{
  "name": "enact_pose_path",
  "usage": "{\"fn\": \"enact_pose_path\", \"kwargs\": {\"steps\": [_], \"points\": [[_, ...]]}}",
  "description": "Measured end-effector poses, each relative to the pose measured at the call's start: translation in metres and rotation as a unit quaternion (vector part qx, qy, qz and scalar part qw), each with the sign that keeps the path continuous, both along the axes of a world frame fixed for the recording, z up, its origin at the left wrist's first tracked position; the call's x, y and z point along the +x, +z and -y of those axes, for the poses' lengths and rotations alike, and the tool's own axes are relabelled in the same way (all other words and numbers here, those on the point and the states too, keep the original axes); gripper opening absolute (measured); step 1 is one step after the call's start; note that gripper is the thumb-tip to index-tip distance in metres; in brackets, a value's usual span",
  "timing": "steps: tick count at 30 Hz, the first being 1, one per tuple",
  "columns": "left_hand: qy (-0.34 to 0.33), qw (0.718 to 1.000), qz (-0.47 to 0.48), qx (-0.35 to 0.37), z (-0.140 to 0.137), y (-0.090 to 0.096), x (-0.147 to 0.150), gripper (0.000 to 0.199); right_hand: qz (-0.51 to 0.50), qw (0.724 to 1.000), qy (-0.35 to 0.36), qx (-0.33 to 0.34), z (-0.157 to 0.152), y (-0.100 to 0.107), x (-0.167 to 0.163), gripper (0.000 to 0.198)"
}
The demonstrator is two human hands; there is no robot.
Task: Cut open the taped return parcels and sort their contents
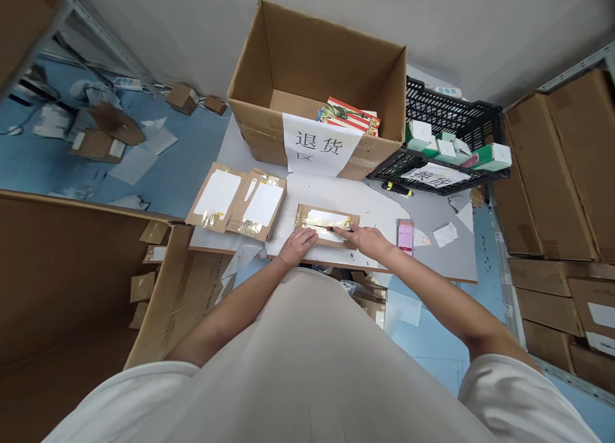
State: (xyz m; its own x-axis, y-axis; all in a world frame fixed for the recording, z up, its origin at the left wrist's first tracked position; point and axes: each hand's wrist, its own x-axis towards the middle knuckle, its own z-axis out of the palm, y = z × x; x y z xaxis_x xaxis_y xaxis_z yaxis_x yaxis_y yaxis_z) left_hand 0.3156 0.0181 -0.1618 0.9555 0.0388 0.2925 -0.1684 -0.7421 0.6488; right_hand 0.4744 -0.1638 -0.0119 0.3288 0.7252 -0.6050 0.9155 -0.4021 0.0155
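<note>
A small brown cardboard box (304, 214), taped and bearing a white label, lies at the table's front edge. My left hand (298, 243) rests on its near left corner, fingers lying flat and holding nothing. On the box's right side, my right hand (366, 240) is closed around a slim utility knife (330, 228) with a red and dark body. The knife points left across the label, and its blade is too small to make out. Two more labelled parcels, a left one (217, 193) and a right one (259, 203), lie left of the box.
Behind stands a large open carton (259, 126) with colourful printed packs (348, 118). A black crate (485, 120) holds several green-and-white boxes. A yellow-and-black tool (398, 189), a phone (405, 237) and crumpled paper (445, 235) lie on the right. Stacked cartons (542, 174) stand far right.
</note>
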Motion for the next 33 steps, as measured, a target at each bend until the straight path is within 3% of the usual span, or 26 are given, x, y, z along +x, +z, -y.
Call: {"fn": "enact_pose_path", "kwargs": {"steps": [8,13,16,18,19,22,24,26,29,33], "points": [[0.003,1.000,0.011,0.016,-0.002,-0.003,0.002,0.025,0.027,0.996,-0.074,-0.028,0.083,0.013,0.027,0.086],[0.013,1.000,-0.024,-0.002,0.000,0.004,0.003,0.024,0.018,0.996,-0.078,0.037,0.120,0.006,0.034,0.085],[0.016,0.999,-0.031,0.014,0.002,0.015,0.002,0.026,-0.026,0.984,-0.135,0.115,0.153,-0.009,0.033,0.074],[0.016,0.998,-0.045,0.044,0.004,0.024,0.002,0.027,-0.081,0.950,-0.221,0.204,0.169,-0.027,0.024,0.058],[0.016,0.996,-0.057,0.063,0.004,0.030,0.003,0.028,-0.116,0.920,-0.278,0.251,0.173,-0.038,0.016,0.054],[0.023,0.986,-0.104,0.126,0.003,0.046,0.013,0.041,-0.236,0.783,-0.455,0.352,0.165,-0.072,-0.010,0.061],[0.034,0.976,-0.133,0.170,0.001,0.055,0.026,0.068,-0.311,0.689,-0.528,0.388,0.150,-0.088,-0.025,0.069],[0.040,0.963,-0.164,0.210,-0.002,0.063,0.041,0.100,-0.363,0.626,-0.555,0.411,0.138,-0.098,-0.034,0.073],[0.014,0.942,-0.223,0.250,-0.004,0.069,0.060,0.126,-0.402,0.588,-0.556,0.428,0.129,-0.102,-0.037,0.072],[-0.001,0.929,-0.259,0.265,-0.002,0.069,0.067,0.127,-0.425,0.576,-0.554,0.426,0.131,-0.101,-0.031,0.072]]}}
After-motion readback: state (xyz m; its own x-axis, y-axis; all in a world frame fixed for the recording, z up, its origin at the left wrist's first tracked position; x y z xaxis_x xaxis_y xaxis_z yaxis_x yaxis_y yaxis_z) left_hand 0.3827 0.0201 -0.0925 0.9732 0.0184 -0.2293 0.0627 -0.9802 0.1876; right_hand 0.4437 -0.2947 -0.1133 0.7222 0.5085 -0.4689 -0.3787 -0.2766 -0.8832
